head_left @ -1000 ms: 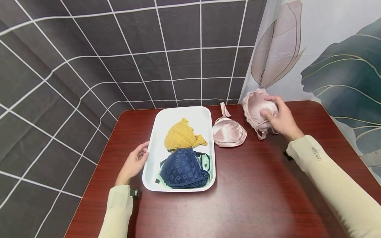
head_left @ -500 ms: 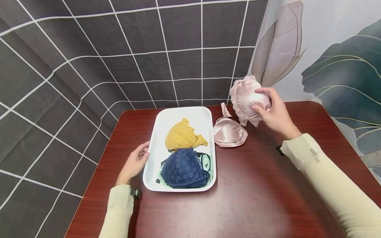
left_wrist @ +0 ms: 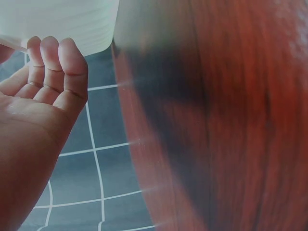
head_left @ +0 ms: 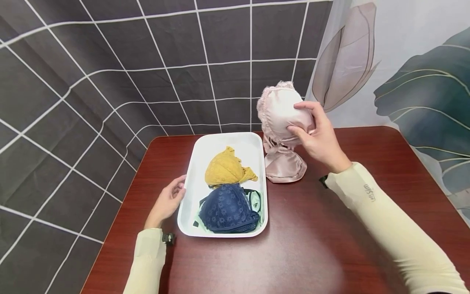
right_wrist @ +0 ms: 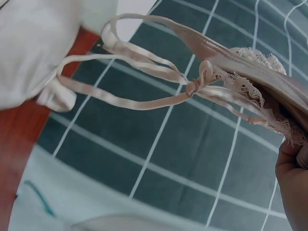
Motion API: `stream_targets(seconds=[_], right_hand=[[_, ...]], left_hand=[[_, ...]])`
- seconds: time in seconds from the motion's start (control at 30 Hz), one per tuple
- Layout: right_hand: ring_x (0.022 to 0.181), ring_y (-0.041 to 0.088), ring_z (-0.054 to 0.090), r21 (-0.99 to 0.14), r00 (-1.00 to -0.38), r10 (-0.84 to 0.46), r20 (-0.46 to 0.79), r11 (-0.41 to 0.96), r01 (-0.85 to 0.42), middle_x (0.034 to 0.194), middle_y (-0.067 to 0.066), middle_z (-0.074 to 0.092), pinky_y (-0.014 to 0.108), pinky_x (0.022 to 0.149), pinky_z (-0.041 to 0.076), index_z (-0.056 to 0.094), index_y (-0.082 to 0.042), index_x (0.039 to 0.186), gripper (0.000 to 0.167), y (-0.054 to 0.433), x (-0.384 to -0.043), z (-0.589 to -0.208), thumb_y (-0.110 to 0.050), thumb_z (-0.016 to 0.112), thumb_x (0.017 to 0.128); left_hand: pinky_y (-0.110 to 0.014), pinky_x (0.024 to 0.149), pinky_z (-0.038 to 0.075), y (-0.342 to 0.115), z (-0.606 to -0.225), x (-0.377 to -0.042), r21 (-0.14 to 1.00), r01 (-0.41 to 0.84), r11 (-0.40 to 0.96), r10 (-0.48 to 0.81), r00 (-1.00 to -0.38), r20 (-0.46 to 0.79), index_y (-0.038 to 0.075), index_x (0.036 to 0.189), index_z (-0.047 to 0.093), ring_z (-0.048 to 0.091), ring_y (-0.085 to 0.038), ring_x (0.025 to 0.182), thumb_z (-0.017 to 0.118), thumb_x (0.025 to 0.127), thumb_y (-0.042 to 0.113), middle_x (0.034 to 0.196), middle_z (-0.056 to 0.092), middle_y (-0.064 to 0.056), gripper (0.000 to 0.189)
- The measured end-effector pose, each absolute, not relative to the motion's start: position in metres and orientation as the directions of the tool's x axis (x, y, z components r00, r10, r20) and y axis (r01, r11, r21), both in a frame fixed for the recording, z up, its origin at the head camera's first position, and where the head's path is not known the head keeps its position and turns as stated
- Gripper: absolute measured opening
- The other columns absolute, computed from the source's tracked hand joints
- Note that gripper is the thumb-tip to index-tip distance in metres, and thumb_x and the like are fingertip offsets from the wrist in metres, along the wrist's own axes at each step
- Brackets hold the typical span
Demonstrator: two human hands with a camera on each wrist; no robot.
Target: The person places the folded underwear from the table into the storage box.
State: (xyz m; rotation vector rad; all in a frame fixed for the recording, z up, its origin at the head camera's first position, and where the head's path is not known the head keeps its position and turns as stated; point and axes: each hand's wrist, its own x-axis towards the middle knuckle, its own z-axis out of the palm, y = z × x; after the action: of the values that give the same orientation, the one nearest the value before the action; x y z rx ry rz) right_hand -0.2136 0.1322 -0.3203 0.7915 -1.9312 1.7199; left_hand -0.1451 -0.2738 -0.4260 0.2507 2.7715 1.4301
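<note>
My right hand (head_left: 323, 141) pinches a pale pink, lace-edged bra (head_left: 282, 110) between thumb and fingers, raised beside the white tray's far right corner. In the right wrist view its straps (right_wrist: 125, 102) dangle below, overlapping a satin bra (right_wrist: 36, 53). That darker pink satin bra (head_left: 284, 166) lies on the table against the tray's right side, partly covered by the raised one. My left hand (head_left: 167, 202) rests at the left edge of the white tray (head_left: 205, 149), relaxed fingertips touching its outer wall (left_wrist: 103, 29).
A mustard-yellow lace bra (head_left: 223, 168) sits in the tray's middle. Nearer the front lies a navy lace bra (head_left: 225, 208) over mint-green fabric (head_left: 255, 200). The reddish-brown table (head_left: 293, 245) ends at a dark grid-patterned curtain (head_left: 227, 81) behind and a leaf-printed cloth (head_left: 422, 90) at right.
My right hand has lifted the lace-edged pink bra and carried it left, from the table's back right to over the satin bra. My left hand and the tray stay put.
</note>
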Motion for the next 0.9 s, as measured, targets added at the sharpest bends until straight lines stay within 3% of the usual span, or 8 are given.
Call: stream_targets(seconds=[0.37,0.6,0.8,0.9], right_hand=[[0.098,0.023,0.054,-0.722,-0.704,-0.182,0.687,-0.056,-0.690,0.124,0.013,0.045,0.024,0.076,0.050,0.046,0.006,0.123,0.056,0.083,-0.224,-0.338,0.024,0.065,0.073],[0.090,0.021,0.057,-0.719,-0.696,-0.188,0.693,-0.109,-0.686,0.123,0.012,0.046,0.024,0.069,0.050,0.046,0.003,0.123,0.054,0.055,-0.225,-0.350,0.018,0.067,0.076],[0.101,0.018,0.050,-0.753,-0.721,-0.245,0.648,-0.070,-0.654,0.127,0.010,0.046,0.024,0.080,0.045,0.046,0.002,0.123,0.050,0.033,-0.221,-0.363,0.012,0.068,0.079],[0.105,0.020,0.048,-0.773,-0.745,-0.281,0.605,0.020,-0.634,0.126,0.012,0.048,0.027,0.087,0.041,0.047,0.002,0.123,0.048,0.025,-0.223,-0.372,0.009,0.068,0.080]], left_hand=[[-0.022,0.078,0.047,-0.274,-0.425,-0.144,0.810,0.120,0.574,0.132,-0.990,0.053,-0.007,0.135,0.044,0.055,-0.028,0.091,0.052,0.093,-0.002,0.097,0.053,-0.016,0.043],[-0.017,0.075,0.046,-0.274,-0.425,-0.143,0.818,0.126,0.562,0.140,-0.989,0.056,-0.007,0.135,0.044,0.055,-0.029,0.091,0.052,0.093,-0.003,0.097,0.053,-0.018,0.042],[-0.023,0.077,0.048,-0.277,-0.431,-0.144,0.818,0.123,0.563,0.135,-0.989,0.055,-0.006,0.135,0.045,0.055,-0.028,0.090,0.052,0.093,-0.002,0.097,0.053,-0.017,0.042],[-0.028,0.079,0.049,-0.285,-0.446,-0.150,0.816,0.133,0.563,0.137,-0.988,0.066,-0.001,0.136,0.045,0.056,-0.026,0.091,0.053,0.094,0.002,0.097,0.054,-0.014,0.043]])
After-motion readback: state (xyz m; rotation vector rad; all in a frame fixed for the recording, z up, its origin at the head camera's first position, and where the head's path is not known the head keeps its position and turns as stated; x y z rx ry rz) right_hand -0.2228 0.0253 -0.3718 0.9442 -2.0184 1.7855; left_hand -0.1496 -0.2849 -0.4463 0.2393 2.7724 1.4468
